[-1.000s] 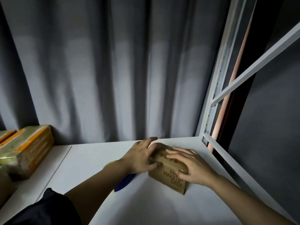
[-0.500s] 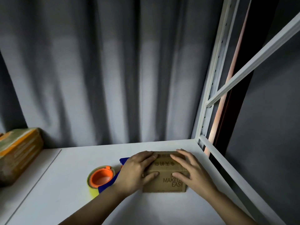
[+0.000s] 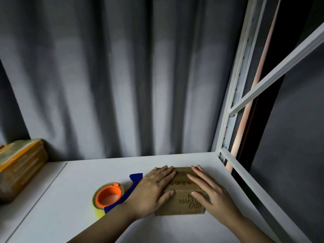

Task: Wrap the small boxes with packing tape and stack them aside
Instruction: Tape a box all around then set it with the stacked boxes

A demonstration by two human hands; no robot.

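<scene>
The small box (image 3: 181, 192) lay flat on the white tabletop (image 3: 70, 216), lower right of frame, long axis left-right. My left hand (image 3: 152, 192) and right hand (image 3: 208, 192) pressed open-palmed on its top; the tape dispenser (image 3: 112, 195) sat just left, nearer my left hand.

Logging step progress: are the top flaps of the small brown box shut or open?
Shut. The box lies flat on the shelf, left hand and right hand pressing its flaps down.
</scene>
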